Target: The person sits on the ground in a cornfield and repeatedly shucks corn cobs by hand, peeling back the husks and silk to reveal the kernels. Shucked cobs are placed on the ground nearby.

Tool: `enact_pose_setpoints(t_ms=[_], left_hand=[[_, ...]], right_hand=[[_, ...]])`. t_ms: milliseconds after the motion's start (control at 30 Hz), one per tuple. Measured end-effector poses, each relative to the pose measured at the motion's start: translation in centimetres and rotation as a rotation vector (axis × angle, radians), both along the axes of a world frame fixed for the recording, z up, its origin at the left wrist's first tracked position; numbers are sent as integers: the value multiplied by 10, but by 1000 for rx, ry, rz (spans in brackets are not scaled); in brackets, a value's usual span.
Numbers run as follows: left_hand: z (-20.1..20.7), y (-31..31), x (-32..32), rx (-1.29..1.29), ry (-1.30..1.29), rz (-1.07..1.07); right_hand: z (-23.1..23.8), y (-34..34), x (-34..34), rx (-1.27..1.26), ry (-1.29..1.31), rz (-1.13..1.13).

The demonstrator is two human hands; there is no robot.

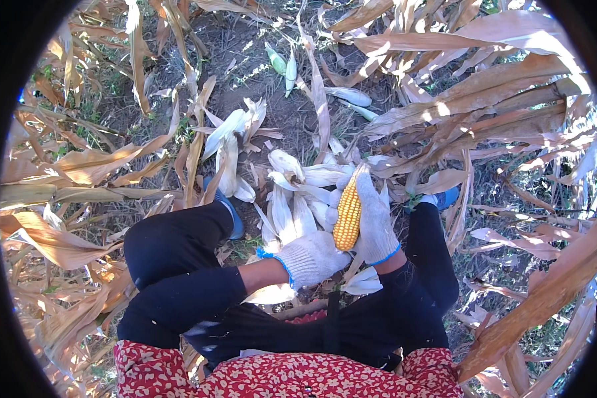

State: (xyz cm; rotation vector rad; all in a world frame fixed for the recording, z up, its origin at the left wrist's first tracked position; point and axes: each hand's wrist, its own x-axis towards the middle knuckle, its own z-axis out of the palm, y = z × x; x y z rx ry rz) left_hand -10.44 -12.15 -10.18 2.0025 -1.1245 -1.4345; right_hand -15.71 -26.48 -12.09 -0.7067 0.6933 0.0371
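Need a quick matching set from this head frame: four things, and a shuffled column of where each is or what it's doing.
Things:
1. corn cob
2. left hand
3. right hand
4. unhusked ears

Places or states:
A. lying on bare soil, far from the hands
B. yellow, husk stripped, held between both gloves
C. gloved, at the cob's lower end
D. gloved, wrapped along the cob's right side

Pairs: 1-B, 2-C, 3-D, 4-A
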Motion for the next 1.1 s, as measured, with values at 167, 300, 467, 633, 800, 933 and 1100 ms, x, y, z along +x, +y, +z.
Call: enact_pose_setpoints(t_ms=[167,300,467,633,800,933,1100], left_hand=[[-12,21,-13,-292,-457,-397],[-40,48,-24,-541,-489,-256],[58,40,51,20,-658,-208],[131,96,103,-175,-990,466],[73,198,116,-185,-1315,796],[-54,294,52,583,-766,410],[-104,346,39,316,-357,370]], right_hand=[[12,-3,7,-171,-123,514],[-1,20,6,-125,-36,458],[-22,11,33,105,-193,58],[-10,12,49,-90,-149,-155],[-44,9,36,49,-143,-59],[-11,19,32,108,-123,15],[16,18,27,120,-176,1]])
